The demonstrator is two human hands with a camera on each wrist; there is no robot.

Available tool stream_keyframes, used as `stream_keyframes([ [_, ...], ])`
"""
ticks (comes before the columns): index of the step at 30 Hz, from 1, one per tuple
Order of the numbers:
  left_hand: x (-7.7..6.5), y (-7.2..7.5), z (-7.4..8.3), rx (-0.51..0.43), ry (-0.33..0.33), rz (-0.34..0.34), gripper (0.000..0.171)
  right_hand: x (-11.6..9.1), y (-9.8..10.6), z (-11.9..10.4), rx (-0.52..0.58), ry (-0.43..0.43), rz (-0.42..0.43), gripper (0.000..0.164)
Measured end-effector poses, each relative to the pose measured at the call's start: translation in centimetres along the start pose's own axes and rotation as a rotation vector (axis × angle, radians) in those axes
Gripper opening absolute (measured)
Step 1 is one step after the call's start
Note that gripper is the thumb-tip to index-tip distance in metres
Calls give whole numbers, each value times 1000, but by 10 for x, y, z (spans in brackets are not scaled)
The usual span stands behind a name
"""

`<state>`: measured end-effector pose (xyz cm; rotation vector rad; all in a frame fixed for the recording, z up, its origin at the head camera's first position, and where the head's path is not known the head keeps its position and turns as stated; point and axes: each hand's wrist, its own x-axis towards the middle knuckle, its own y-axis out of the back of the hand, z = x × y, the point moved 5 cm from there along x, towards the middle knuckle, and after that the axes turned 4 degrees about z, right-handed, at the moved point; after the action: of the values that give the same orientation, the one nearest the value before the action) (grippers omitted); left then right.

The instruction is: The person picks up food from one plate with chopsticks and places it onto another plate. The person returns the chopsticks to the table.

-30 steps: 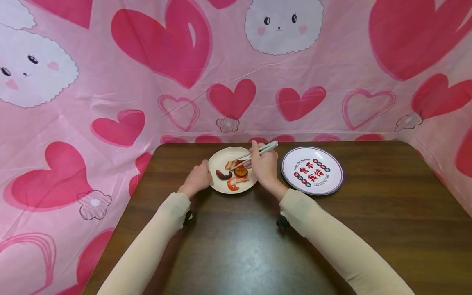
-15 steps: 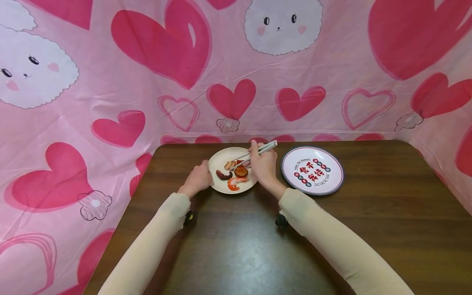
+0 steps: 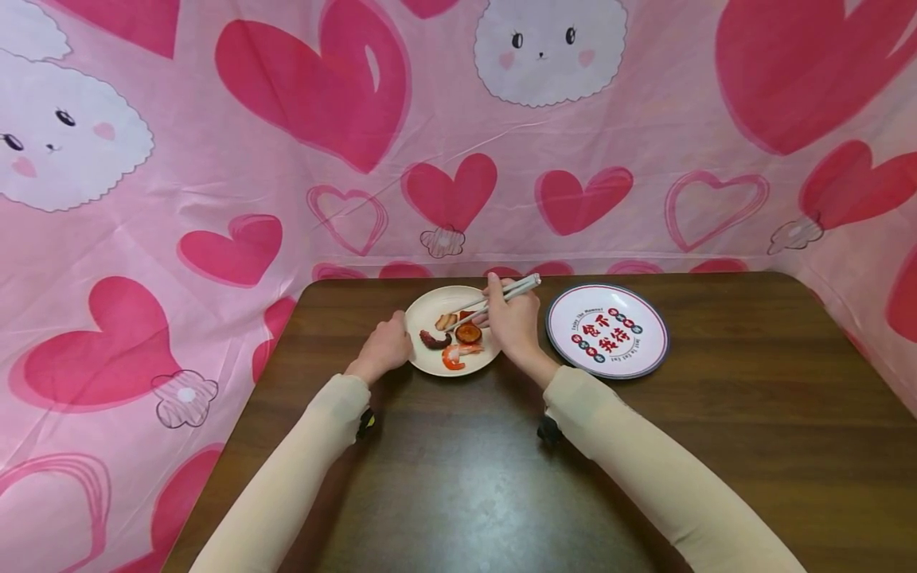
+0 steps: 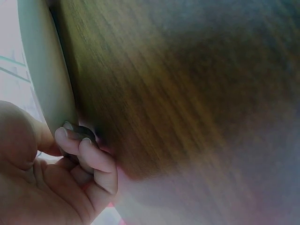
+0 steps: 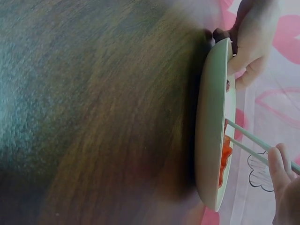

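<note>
In the head view my left hand (image 3: 384,344) grips the left rim of a cream plate (image 3: 420,312); the left wrist view shows its fingers curled at the rim. My right hand (image 3: 512,322) holds a pair of pale chopsticks (image 3: 525,285), slanting down to the left over the plate. Their tips reach the tan food piece (image 3: 445,321). Around it lie a dark red octopus tentacle (image 3: 434,341), an orange shrimp (image 3: 454,358), a round brown slice (image 3: 469,333) and a red piece (image 3: 466,315) partly hidden by the chopsticks.
To the right of my right hand a white plate (image 3: 573,310) with a blue rim and red lettering lies on the brown wooden table (image 3: 458,469). Behind the table's far edge hangs a pink cloth (image 3: 516,143) printed with hearts; it also covers the left side.
</note>
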<state>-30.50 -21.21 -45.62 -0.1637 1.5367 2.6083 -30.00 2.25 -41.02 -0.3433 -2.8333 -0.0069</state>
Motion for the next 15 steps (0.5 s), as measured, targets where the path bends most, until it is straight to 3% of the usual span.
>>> stream_keyframes([
  [15,-1,1,3,6,-4,9,40,-1,7,-3,64,-27,-14,47],
])
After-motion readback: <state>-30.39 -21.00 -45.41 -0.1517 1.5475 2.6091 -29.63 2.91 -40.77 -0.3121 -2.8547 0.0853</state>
